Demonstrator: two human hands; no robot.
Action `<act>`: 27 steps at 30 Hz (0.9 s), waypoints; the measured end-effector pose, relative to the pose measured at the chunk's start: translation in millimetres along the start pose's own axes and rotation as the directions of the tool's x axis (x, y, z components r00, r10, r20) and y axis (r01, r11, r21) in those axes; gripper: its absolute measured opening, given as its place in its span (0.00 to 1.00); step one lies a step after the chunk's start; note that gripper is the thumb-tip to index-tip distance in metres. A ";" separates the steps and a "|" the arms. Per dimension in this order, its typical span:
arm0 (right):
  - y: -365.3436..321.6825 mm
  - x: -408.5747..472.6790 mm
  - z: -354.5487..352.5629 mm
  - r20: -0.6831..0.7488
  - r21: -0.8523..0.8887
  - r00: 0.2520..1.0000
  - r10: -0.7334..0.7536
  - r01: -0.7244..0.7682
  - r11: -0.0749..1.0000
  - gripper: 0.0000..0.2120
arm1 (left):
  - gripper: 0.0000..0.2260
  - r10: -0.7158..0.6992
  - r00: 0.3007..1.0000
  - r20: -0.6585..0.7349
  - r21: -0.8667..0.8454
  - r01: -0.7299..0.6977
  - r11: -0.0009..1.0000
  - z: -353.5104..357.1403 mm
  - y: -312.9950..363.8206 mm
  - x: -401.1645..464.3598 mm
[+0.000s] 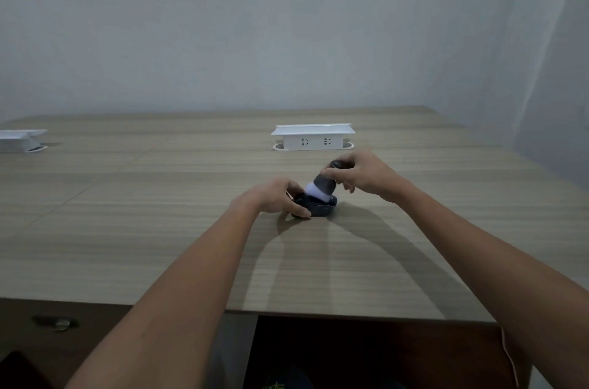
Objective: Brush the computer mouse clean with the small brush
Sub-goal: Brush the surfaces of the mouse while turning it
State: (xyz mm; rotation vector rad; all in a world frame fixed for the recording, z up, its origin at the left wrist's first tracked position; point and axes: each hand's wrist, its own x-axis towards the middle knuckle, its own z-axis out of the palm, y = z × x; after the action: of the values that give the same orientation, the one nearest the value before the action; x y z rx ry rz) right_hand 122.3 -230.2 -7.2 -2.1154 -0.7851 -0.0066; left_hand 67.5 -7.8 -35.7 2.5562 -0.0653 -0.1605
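Observation:
A dark computer mouse [320, 208] lies on the wooden table [159, 229], a little right of centre. My left hand [274, 197] grips its left side, thumb at the near edge and fingers behind. My right hand [360, 173] holds a small brush [323, 184] by its dark handle, tilted down to the left. The brush's white bristles rest on the top of the mouse. Part of the mouse is hidden under my left fingers and the brush head.
A white socket box [314, 137] stands on the table behind my hands. A second white box [19, 140] sits at the far left edge. The table's front edge runs below my forearms, with dark drawers and a thin pink cable [510, 360] beneath.

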 end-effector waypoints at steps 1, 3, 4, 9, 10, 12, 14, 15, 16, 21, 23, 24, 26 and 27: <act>1.5 0.3 1.0 -0.001 -0.043 1.000 0.019 -0.019 0.999 0.09 | 0.23 0.000 1.000 -0.002 -0.003 0.000 1.000 0.3 0.1 -0.2; 5.4 3.1 -2.3 -0.057 -0.199 0.998 0.031 -0.041 0.979 0.09 | 0.22 -0.002 1.000 -0.008 -0.010 0.002 1.000 1.5 0.7 -0.8; 5.8 4.6 -4.4 -0.082 -0.251 0.996 0.029 -0.049 0.967 0.09 | 0.22 -0.005 1.000 -0.012 -0.015 0.005 1.000 2.1 0.9 -1.2; -7.5 4.8 4.6 -0.027 -0.010 0.999 0.040 -0.040 0.999 0.09 | 0.22 -0.010 1.000 -0.018 -0.029 0.009 1.000 2.6 0.2 -2.8; -8.5 4.8 7.4 -0.026 0.001 0.998 0.062 -0.062 0.998 0.10 | 0.23 -0.008 1.000 -0.019 -0.034 0.007 0.999 3.1 0.1 -2.9; -7.8 7.6 6.7 -0.053 -0.068 0.993 0.106 -0.110 0.992 0.10 | 0.23 -0.006 1.000 -0.019 -0.050 0.005 0.999 4.3 0.6 -2.8; -11.7 11.8 0.4 -0.074 -0.186 0.990 0.124 -0.136 0.973 0.09 | 0.23 -0.007 1.000 -0.025 -0.055 0.005 0.998 5.1 1.8 -3.3; -15.7 14.0 -1.8 -0.076 -0.201 0.990 0.119 -0.132 0.971 0.08 | 0.23 -0.006 1.000 -0.027 -0.058 0.005 0.998 5.3 2.2 -3.6; -20.3 16.1 -1.4 -0.066 -0.175 0.991 0.112 -0.122 0.977 0.08 | 0.23 -0.006 1.000 -0.028 -0.063 0.005 0.998 5.2 2.3 -3.8; -27.6 16.3 11.4 -0.042 -0.040 0.987 0.153 -0.155 0.987 0.15 | 0.23 -0.003 0.999 -0.038 -0.076 0.000 0.997 6.0 1.6 -5.9; -24.1 15.0 7.4 -0.067 -0.142 0.980 0.188 -0.196 0.970 0.16 | 0.23 0.001 0.999 -0.042 -0.072 -0.004 0.997 6.6 1.3 -7.0; -23.0 14.6 3.4 -0.081 -0.198 0.978 0.191 -0.203 0.959 0.16 | 0.23 0.005 0.999 -0.043 -0.066 -0.008 0.998 6.6 1.6 -7.4; -23.8 13.9 -0.9 -0.096 -0.190 0.982 0.162 -0.178 0.966 0.10 | 0.22 0.014 0.999 -0.043 -0.066 -0.016 0.998 6.3 1.7 -8.2; -24.2 11.7 0.1 -0.091 -0.128 0.986 0.141 -0.152 0.980 0.08 | 0.22 0.013 0.999 -0.044 -0.065 -0.016 0.998 6.3 1.7 -8.7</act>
State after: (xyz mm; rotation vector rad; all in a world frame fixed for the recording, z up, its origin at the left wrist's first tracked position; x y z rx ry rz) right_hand 118.7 -213.4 13.5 -2.2809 -0.5937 -0.0678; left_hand 58.0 -11.9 -39.1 2.4925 -0.0607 -0.0999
